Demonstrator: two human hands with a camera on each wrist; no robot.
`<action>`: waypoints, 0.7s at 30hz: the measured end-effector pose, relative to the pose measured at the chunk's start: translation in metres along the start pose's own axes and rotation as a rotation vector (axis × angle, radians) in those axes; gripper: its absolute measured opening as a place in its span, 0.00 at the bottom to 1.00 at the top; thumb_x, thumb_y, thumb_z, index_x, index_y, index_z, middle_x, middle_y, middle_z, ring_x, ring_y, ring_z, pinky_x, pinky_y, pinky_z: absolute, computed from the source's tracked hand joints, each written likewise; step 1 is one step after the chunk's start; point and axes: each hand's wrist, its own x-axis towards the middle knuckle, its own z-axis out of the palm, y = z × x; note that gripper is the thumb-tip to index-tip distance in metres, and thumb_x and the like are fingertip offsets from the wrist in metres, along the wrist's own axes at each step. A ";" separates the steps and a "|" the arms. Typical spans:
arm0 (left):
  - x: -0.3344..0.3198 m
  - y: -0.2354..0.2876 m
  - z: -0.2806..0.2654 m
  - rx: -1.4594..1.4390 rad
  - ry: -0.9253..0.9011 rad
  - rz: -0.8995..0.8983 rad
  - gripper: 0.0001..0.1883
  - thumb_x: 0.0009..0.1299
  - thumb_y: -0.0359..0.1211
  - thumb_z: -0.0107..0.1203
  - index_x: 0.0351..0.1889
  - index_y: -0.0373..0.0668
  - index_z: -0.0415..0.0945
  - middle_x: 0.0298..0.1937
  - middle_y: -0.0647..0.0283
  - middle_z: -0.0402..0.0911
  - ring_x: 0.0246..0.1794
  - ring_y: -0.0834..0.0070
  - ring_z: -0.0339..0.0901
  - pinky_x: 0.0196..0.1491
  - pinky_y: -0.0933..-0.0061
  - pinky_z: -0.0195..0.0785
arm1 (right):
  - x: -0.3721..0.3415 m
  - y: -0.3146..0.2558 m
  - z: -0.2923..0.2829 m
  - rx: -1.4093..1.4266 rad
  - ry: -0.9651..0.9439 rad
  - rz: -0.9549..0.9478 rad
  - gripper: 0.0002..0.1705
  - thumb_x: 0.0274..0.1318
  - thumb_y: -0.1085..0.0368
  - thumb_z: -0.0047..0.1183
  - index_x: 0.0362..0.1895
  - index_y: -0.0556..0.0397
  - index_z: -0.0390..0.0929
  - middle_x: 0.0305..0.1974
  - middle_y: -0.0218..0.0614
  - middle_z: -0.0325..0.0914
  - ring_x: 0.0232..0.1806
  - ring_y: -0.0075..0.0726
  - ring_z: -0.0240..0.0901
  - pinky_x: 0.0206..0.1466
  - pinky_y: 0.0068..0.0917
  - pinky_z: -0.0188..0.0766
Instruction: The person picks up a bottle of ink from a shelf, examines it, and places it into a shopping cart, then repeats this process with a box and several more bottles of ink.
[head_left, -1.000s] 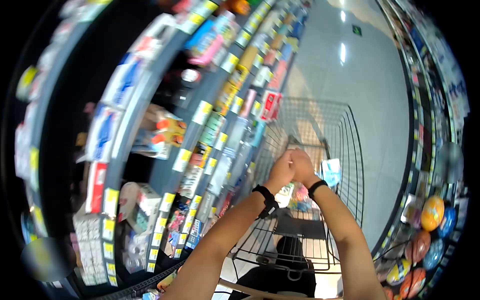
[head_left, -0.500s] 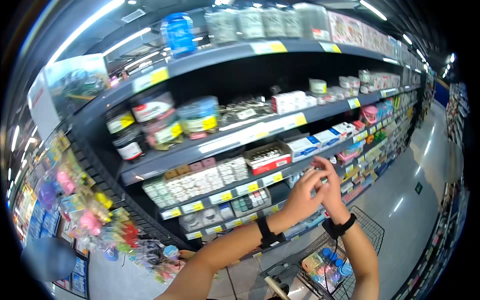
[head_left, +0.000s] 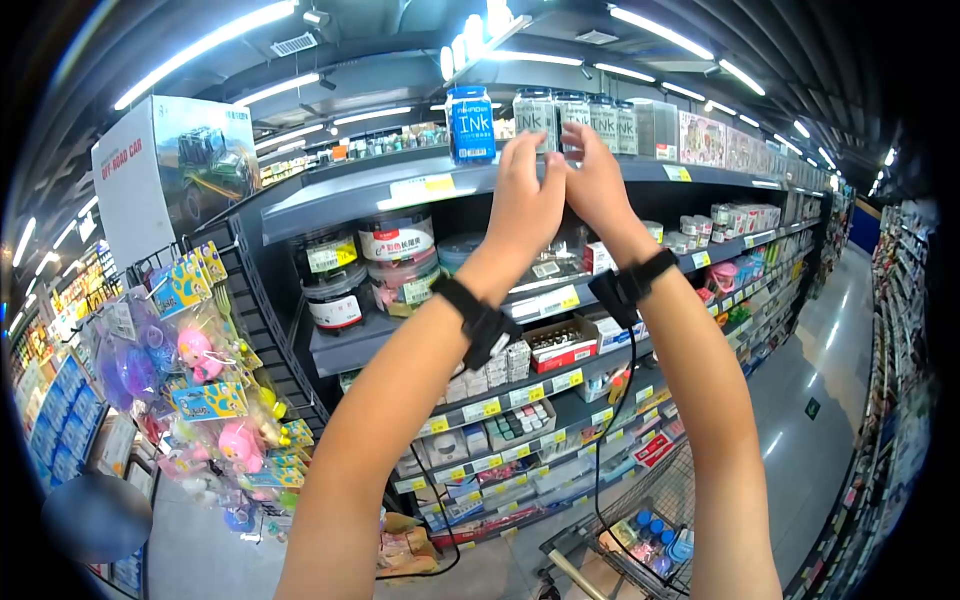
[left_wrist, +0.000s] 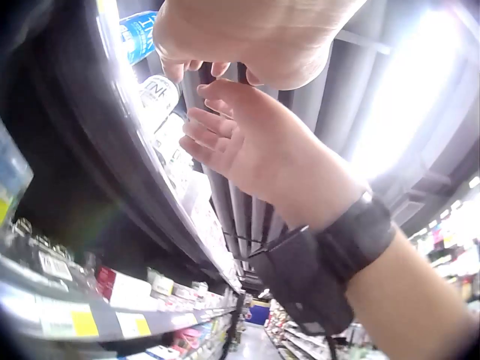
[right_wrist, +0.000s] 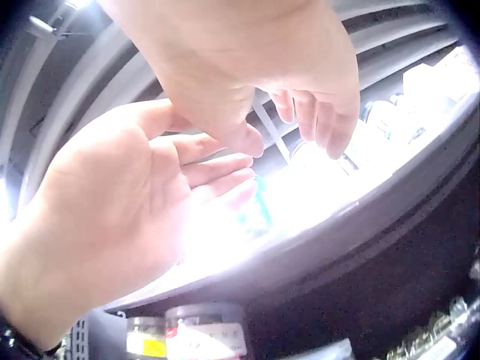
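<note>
Both hands are raised before the top shelf. My left hand (head_left: 526, 200) has its fingers loosely extended toward a clear jar (head_left: 534, 108) labelled INK. Beside it, my right hand (head_left: 597, 185) reaches up with slightly bent fingers that overlap the neighbouring clear jars in the head view. The thumbs come close together, and neither palm holds anything. A blue INK jar (head_left: 471, 126) stands just left of the clear ones, and it also shows in the left wrist view (left_wrist: 139, 37). In the right wrist view glare washes out much of the jars behind the fingers.
Tubs of clips (head_left: 397, 238) and small boxes fill the lower shelves. A shopping cart (head_left: 640, 500) with goods inside stands below right. Hanging toys (head_left: 215, 370) and a large toy car box (head_left: 180, 165) are on the left. A black cable (head_left: 600, 470) dangles from the right wrist.
The view has swung up from the cart and aisle to the shelf's left end. Both hands, earlier clasped together, have parted slightly and risen to the jars on the top shelf.
</note>
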 end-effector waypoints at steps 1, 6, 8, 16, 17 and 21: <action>0.017 -0.011 0.009 0.060 0.021 0.007 0.25 0.77 0.38 0.54 0.65 0.29 0.70 0.66 0.41 0.72 0.67 0.51 0.71 0.70 0.60 0.64 | 0.020 0.009 0.007 -0.039 0.013 -0.021 0.32 0.60 0.59 0.62 0.65 0.63 0.71 0.54 0.58 0.81 0.55 0.56 0.81 0.59 0.43 0.76; 0.078 -0.036 0.036 0.164 0.075 -0.090 0.40 0.72 0.44 0.59 0.72 0.23 0.59 0.72 0.31 0.64 0.76 0.42 0.60 0.78 0.54 0.51 | 0.063 0.032 0.023 -0.206 0.060 -0.011 0.25 0.65 0.54 0.53 0.53 0.65 0.74 0.44 0.62 0.83 0.49 0.68 0.80 0.54 0.55 0.75; 0.092 -0.041 0.042 0.219 0.040 -0.214 0.50 0.69 0.49 0.60 0.77 0.23 0.48 0.74 0.28 0.59 0.78 0.42 0.55 0.79 0.54 0.49 | 0.065 0.033 0.023 -0.301 0.037 -0.002 0.23 0.65 0.54 0.53 0.50 0.64 0.74 0.43 0.60 0.83 0.48 0.66 0.81 0.53 0.55 0.75; 0.100 -0.054 0.046 0.156 -0.143 -0.550 0.58 0.67 0.52 0.56 0.78 0.18 0.36 0.76 0.19 0.50 0.81 0.34 0.47 0.81 0.56 0.45 | 0.065 0.040 0.026 -0.474 0.007 0.076 0.18 0.63 0.55 0.54 0.44 0.58 0.76 0.43 0.53 0.84 0.47 0.62 0.83 0.51 0.52 0.77; 0.099 -0.054 0.043 0.160 -0.141 -0.541 0.56 0.67 0.51 0.57 0.77 0.16 0.39 0.75 0.20 0.53 0.80 0.34 0.49 0.81 0.55 0.46 | 0.067 0.043 0.029 -0.443 0.043 0.073 0.17 0.61 0.56 0.56 0.44 0.58 0.77 0.43 0.53 0.83 0.47 0.62 0.82 0.51 0.51 0.78; 0.102 -0.066 0.038 0.126 -0.112 -0.429 0.50 0.67 0.44 0.58 0.75 0.17 0.47 0.71 0.21 0.60 0.78 0.35 0.55 0.79 0.54 0.50 | 0.063 0.031 0.023 -0.351 0.106 -0.035 0.23 0.55 0.59 0.62 0.52 0.57 0.78 0.48 0.52 0.80 0.51 0.61 0.79 0.54 0.49 0.76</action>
